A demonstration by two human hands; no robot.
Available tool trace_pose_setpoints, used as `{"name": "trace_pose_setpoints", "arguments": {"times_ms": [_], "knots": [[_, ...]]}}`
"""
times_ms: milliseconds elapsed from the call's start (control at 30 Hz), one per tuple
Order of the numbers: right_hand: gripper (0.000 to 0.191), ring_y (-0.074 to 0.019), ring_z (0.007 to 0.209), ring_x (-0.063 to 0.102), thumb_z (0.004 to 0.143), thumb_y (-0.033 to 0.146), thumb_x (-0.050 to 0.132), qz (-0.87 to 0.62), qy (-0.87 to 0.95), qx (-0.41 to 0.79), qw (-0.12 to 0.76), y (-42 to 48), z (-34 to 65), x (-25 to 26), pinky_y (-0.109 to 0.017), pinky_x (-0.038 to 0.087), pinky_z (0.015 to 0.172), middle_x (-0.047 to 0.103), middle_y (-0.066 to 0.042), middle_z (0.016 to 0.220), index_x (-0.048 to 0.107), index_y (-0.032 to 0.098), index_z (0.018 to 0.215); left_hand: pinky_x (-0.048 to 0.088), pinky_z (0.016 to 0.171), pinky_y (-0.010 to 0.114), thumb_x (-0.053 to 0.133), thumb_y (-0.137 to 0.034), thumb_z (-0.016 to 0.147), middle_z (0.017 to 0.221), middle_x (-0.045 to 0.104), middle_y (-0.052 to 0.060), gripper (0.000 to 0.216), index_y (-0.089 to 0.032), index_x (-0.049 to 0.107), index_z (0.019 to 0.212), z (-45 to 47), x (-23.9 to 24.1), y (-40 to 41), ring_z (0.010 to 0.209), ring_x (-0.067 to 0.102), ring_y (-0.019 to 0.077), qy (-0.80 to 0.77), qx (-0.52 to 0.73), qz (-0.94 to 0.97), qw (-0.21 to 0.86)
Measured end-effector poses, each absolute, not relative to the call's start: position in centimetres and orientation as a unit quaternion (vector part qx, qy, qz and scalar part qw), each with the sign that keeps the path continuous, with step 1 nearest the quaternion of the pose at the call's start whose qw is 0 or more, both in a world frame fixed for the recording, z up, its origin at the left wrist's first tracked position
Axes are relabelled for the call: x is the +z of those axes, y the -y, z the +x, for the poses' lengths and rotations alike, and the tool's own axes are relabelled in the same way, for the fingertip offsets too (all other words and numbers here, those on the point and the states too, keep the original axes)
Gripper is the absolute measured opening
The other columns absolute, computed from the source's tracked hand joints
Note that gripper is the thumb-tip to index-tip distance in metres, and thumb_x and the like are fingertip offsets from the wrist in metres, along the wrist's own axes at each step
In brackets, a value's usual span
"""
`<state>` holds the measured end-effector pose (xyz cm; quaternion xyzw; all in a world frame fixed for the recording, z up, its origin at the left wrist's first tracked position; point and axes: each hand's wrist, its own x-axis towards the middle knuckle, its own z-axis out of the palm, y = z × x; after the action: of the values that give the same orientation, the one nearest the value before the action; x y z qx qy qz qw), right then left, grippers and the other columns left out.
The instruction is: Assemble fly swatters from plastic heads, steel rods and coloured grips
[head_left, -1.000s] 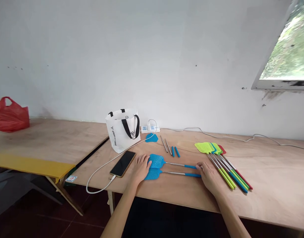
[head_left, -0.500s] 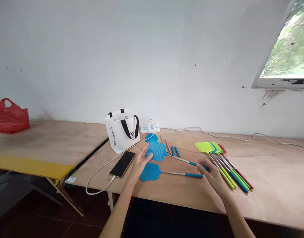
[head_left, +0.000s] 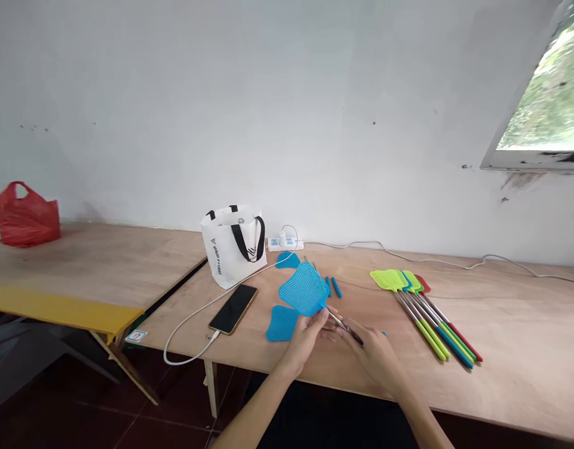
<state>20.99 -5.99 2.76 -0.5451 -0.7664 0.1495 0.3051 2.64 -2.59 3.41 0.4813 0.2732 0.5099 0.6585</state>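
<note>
A blue fly swatter (head_left: pixel 304 289) is held up above the table, its mesh head tilted toward the upper left. My left hand (head_left: pixel 305 342) is closed around its metal shaft just below the head. Farther down the same shaft, my right hand (head_left: pixel 371 352) grips it, fingers covering much of the handle end. Underneath, another blue swatter (head_left: pixel 281 323) lies on the table, its shaft mostly hidden by my hands. Behind the held head are a loose blue swatter head (head_left: pixel 287 260), two short blue grips (head_left: pixel 336 287) and partly hidden metal rods.
To the right lies a fanned row of finished-looking swatters (head_left: pixel 429 324) in green, blue and red. A phone (head_left: pixel 233 309) on a white cable, a white tote bag (head_left: pixel 230 249) and a power strip (head_left: pixel 273 244) stand left. A red bag (head_left: pixel 27 218) sits on the neighbouring table.
My left hand has shifted from the swatter's head to its shaft. My right hand has moved left, closer to it, and the head now tilts upward.
</note>
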Motion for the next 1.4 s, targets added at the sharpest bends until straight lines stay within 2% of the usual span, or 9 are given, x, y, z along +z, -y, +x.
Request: {"name": "trace_pose_setpoints", "arguments": {"times_ms": [167, 367, 633, 767, 1000, 1100, 1200, 1333, 1400], "knots": [[0.045, -0.0247, 0.079, 0.076, 0.107, 0.051, 0.030, -0.553, 0.779, 0.086, 0.282, 6.3, 19.3, 2.2, -0.026, 0.044, 0.059, 0.079, -0.006, 0.091, 0.066, 0.029, 0.122, 0.056, 0.072, 0.030, 0.069, -0.063, 0.086, 0.098, 0.077, 0.014, 0.050, -0.013, 0.074, 0.087, 3.6, 2.5, 3.0, 0.086, 0.072, 0.0239, -0.296, 0.529, 0.501, 0.618], [0.046, -0.0206, 0.057, 0.068, 0.108, 0.049, 0.027, -0.598, 0.769, -0.055, 0.218, 5.3, 21.3, 0.6, -0.027, 0.026, 0.049, 0.073, -0.003, 0.067, 0.065, 0.027, 0.093, 0.053, 0.062, 0.027, 0.075, -0.061, 0.080, 0.084, 0.075, 0.009, 0.047, -0.015, 0.067, 0.077, 0.7, 3.2, 0.4, 0.067, 0.066, 0.0165, -0.324, 0.651, 0.413, 0.548], [0.057, -0.0223, 0.075, 0.068, 0.102, 0.065, 0.030, -0.586, 0.755, -0.040, 0.291, 3.4, 30.6, 0.9, -0.032, 0.045, 0.075, 0.073, -0.005, 0.079, 0.069, 0.026, 0.088, 0.055, 0.064, 0.024, 0.088, -0.056, 0.067, 0.079, 0.067, 0.002, 0.049, -0.015, 0.065, 0.079, -8.0, 6.0, -3.2, 0.068, 0.063, 0.0120, -0.292, 0.764, 0.323, 0.477], [0.054, -0.0205, 0.076, 0.067, 0.096, 0.072, 0.039, -0.630, 0.718, 0.035, 0.294, 3.7, 32.7, 1.3, -0.029, 0.047, 0.069, 0.076, -0.003, 0.091, 0.072, 0.029, 0.090, 0.055, 0.065, 0.026, 0.088, -0.053, 0.069, 0.080, 0.065, 0.001, 0.046, -0.017, 0.063, 0.079, -9.2, 6.7, -2.9, 0.069, 0.062, 0.0121, -0.273, 0.767, 0.328, 0.479], [0.056, -0.0185, 0.065, 0.062, 0.093, 0.075, 0.042, -0.653, 0.695, 0.063, 0.294, 4.5, 32.1, 2.2, -0.027, 0.046, 0.062, 0.074, -0.002, 0.082, 0.073, 0.028, 0.085, 0.048, 0.050, 0.024, 0.080, -0.062, 0.075, 0.081, 0.070, 0.004, 0.049, -0.018, 0.063, 0.089, -8.3, 6.4, -2.5, 0.060, 0.059, 0.0126, -0.279, 0.738, 0.349, 0.506], [0.058, -0.0195, 0.069, 0.064, 0.094, 0.074, 0.039, -0.639, 0.705, 0.063, 0.301, 4.4, 31.6, 2.5, -0.027, 0.047, 0.064, 0.075, -0.003, 0.083, 0.072, 0.028, 0.085, 0.045, 0.046, 0.023, 0.073, -0.068, 0.078, 0.076, 0.072, 0.006, 0.052, -0.017, 0.060, 0.080, -7.1, 5.9, -2.7, 0.053, 0.056, 0.0118, -0.315, 0.751, 0.345, 0.467], [0.057, -0.0206, 0.072, 0.067, 0.094, 0.074, 0.039, -0.627, 0.708, 0.070, 0.317, 4.2, 30.8, 2.5, -0.028, 0.048, 0.065, 0.075, -0.003, 0.083, 0.071, 0.028, 0.083, 0.043, 0.045, 0.022, 0.067, -0.068, 0.083, 0.090, 0.076, 0.013, 0.053, -0.015, 0.066, 0.084, -4.7, 5.1, -2.2, 0.054, 0.056, 0.0113, -0.351, 0.753, 0.360, 0.424], [0.052, -0.0225, 0.077, 0.071, 0.098, 0.067, 0.040, -0.582, 0.732, 0.117, 0.336, 4.2, 27.0, 2.1, -0.028, 0.050, 0.068, 0.076, -0.004, 0.082, 0.070, 0.027, 0.085, 0.044, 0.045, 0.022, 0.060, -0.068, 0.088, 0.099, 0.077, 0.017, 0.057, -0.013, 0.074, 0.092, 1.0, 3.3, 0.6, 0.057, 0.061, 0.0138, -0.350, 0.636, 0.472, 0.501], [0.051, -0.0222, 0.075, 0.071, 0.101, 0.063, 0.037, -0.554, 0.752, 0.139, 0.330, 4.7, 24.0, 1.7, -0.028, 0.050, 0.067, 0.075, -0.005, 0.081, 0.069, 0.026, 0.086, 0.042, 0.041, 0.023, 0.054, -0.070, 0.090, 0.101, 0.077, 0.016, 0.062, -0.014, 0.074, 0.108, 3.4, 2.7, 2.0, 0.052, 0.061, 0.0138, -0.325, 0.586, 0.487, 0.560]]}}
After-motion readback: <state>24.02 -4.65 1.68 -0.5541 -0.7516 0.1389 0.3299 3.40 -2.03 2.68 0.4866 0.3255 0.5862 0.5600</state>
